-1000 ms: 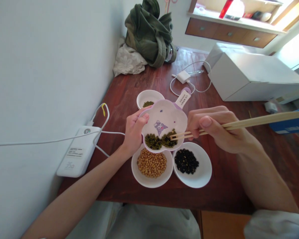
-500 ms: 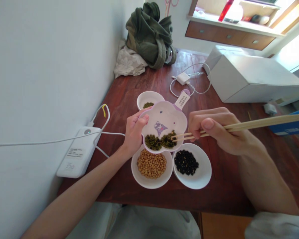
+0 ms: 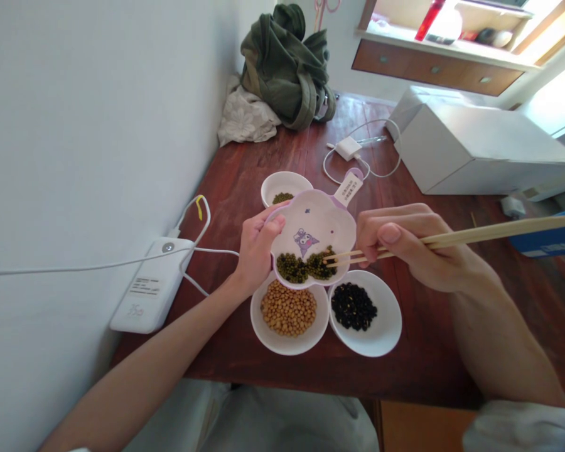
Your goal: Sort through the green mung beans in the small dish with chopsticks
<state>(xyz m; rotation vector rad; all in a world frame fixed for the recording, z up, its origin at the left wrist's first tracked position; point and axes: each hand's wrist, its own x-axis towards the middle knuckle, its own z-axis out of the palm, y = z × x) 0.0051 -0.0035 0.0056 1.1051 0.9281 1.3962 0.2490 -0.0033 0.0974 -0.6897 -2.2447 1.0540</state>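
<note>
My left hand (image 3: 255, 251) grips the left rim of a flower-shaped white and purple dish (image 3: 313, 223), tilted toward me above the table. Green mung beans (image 3: 305, 267) lie heaped at its low near edge. My right hand (image 3: 412, 248) holds a pair of wooden chopsticks (image 3: 475, 235), whose tips rest among those green beans. Below the dish stand a white bowl of yellow soybeans (image 3: 288, 311) and a white bowl of black beans (image 3: 365, 314). Behind the dish sits a small white bowl with a few green beans (image 3: 282, 186).
A white power unit (image 3: 148, 292) with cables lies at the table's left edge by the wall. A white charger and cord (image 3: 351, 150), a large white box (image 3: 475, 150), a green bag (image 3: 289, 63) and a blue object (image 3: 553, 242) stand farther back and right.
The view has shifted slightly. The tilted dish and the chopstick tips stay in nearly the same place among the green beans.
</note>
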